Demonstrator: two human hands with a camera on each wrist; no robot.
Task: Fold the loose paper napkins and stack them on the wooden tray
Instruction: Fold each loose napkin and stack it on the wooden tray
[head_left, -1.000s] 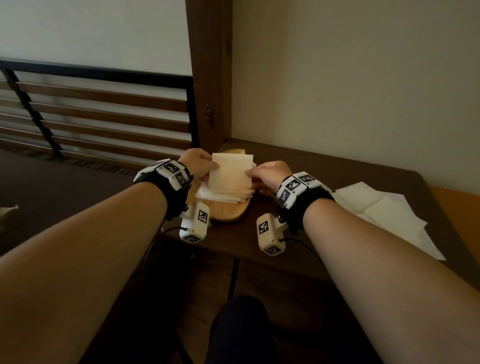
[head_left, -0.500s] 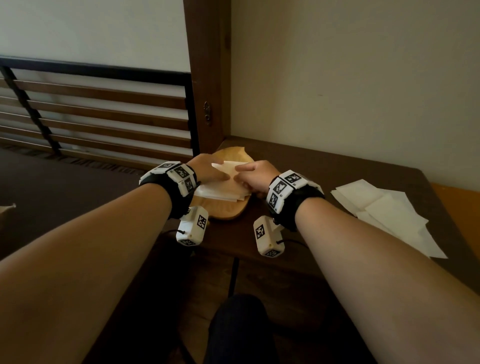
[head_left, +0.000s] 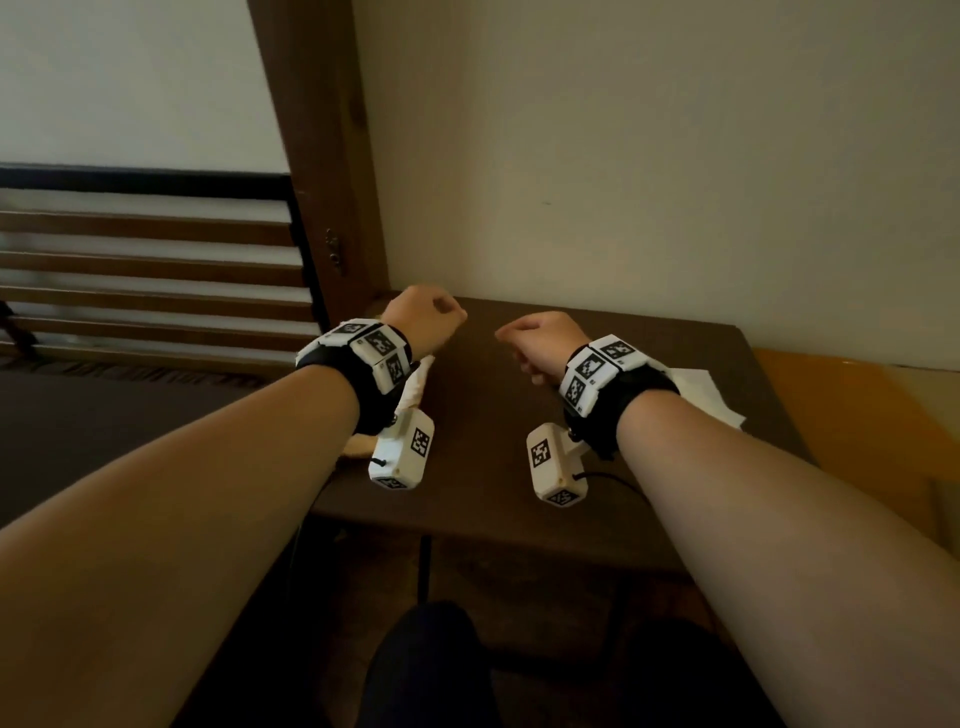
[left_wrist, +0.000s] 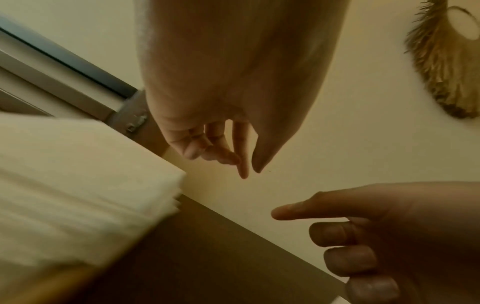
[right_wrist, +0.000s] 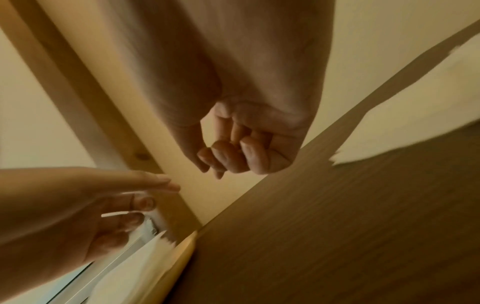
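Both hands are off the paper now: my left hand (head_left: 423, 317) hangs over the table with fingers loosely curled around nothing, thumb and forefinger nearly meeting, and my right hand (head_left: 540, 343) mirrors it, fingers bent inward and empty. Half a second ago both were pressing down on the top napkin; a second ago they held a folded sheet up between them. Now they've lifted and drifted apart, with bare tabletop between them. The stack of folded cream paper napkins (left_wrist: 78, 185) sits on the light oval wooden tray (right_wrist: 179, 259) just under and behind my left wrist; from the head view only a sliver of it peeks out beside the wristband, while the left wrist camera shows the layered edges close up, blurred. The loose flat white napkins (head_left: 691, 384) lie on the right side, mostly hidden behind my right wrist. All of this rests on the dark brown wooden table (head_left: 483, 415), pushed against a plain cream wall (head_left: 649, 156). A dark wooden post (head_left: 322, 156) rises at the table's back left corner, and beyond it runs a black railing with brown wooden slats (head_left: 145, 260). The head view has tilted upward too, showing more wall than before.
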